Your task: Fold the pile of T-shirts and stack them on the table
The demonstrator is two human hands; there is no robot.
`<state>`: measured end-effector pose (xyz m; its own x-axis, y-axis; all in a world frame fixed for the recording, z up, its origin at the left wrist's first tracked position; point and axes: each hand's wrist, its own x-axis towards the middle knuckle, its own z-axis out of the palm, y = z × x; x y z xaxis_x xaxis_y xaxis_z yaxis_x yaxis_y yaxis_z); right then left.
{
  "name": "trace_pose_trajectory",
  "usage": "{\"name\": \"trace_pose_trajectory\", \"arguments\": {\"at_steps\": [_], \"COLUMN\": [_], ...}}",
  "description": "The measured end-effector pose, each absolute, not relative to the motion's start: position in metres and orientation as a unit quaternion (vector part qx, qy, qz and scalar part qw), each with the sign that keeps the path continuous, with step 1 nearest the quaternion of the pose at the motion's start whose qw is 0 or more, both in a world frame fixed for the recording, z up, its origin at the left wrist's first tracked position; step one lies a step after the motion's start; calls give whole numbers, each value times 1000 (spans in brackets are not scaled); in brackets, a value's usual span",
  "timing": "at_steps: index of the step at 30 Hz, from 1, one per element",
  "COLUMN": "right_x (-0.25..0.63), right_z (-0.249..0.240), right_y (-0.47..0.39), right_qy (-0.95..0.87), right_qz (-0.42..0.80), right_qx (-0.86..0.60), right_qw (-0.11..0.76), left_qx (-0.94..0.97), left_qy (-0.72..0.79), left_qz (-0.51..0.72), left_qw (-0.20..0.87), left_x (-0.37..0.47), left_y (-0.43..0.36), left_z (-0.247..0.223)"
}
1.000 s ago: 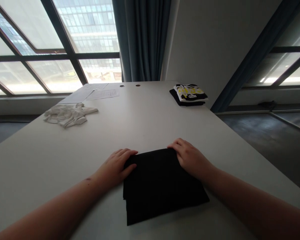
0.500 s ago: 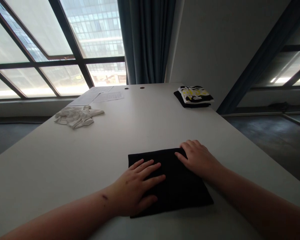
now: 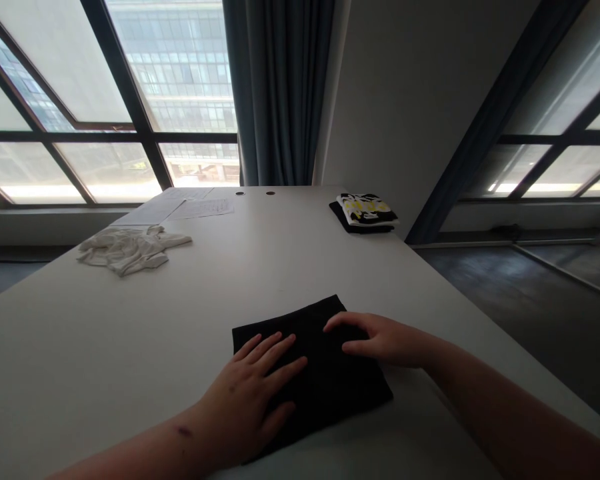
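A black folded cloth [image 3: 325, 373], flat and roughly rectangular, lies slightly turned on the white table [image 3: 260, 267] in front of me. It looks like a folded garment, though its kind is too dark to make out. My left hand [image 3: 255, 383] rests flat on its left part with the fingers spread. Over the right edge is my right hand [image 3: 375, 337], its thumb and forefinger apart and their tips at the cloth's upper face. The other fingers of that hand are hidden behind it.
Toward the far right corner sits a stack of folded clothes [image 3: 365, 212], black below and white with black and yellow print above. A crumpled white cloth [image 3: 130, 250] lies at left, with paper sheets [image 3: 195, 208] behind it. A blue curtain [image 3: 280, 93] hangs beyond the table.
My right hand has moved from the cloth's upper right corner down its right edge. The cloth has turned a little anticlockwise under my left hand. The view has shifted slightly.
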<state>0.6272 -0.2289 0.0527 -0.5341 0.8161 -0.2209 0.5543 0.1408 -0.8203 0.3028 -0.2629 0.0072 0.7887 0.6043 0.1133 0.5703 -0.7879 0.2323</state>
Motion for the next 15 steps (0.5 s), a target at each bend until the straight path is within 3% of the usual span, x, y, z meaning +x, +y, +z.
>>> {"name": "trace_pose_trajectory", "arguments": {"at_steps": [7, 15], "right_x": [624, 623], "right_z": [62, 161], "right_y": [-197, -124], "right_qy": [-820, -928], "right_qz": [341, 62], "right_qx": [-439, -365], "right_qw": [134, 39], "left_qx": [950, 964], "left_qy": [278, 228], "left_qz": [118, 58], "left_qw": [77, 126], "left_x": [299, 305], "left_y": [-257, -257], "left_z": [4, 18]}}
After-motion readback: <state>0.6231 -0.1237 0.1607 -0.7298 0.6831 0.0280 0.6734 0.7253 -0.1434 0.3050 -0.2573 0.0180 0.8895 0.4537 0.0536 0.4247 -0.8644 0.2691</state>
